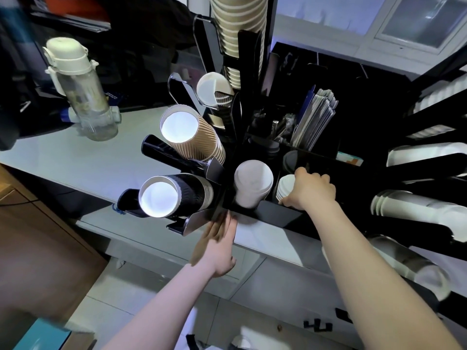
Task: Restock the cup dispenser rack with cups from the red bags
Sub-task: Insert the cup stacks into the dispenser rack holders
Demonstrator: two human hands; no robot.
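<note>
Your right hand (312,189) has its fingers curled around a short stack of white lids (284,189), thumb below, fingers on top, clamped on it inside a compartment of the black rack (275,217). Your left hand (219,248) is flat with fingers together and extended, fingertips touching the rack's front bottom edge, gripping nothing. Just left of the right hand, another white lid stack (252,183) stands in the next compartment. On the rack's left side, a black cup stack (174,195) and a brown ribbed cup stack (192,135) lie angled in their holders, mouths toward you. A tall brown stack (237,24) rises at top. The rack sits on a grey counter (75,157), a clear bottle (80,89) well apart at left. Red bags not visible.
</note>
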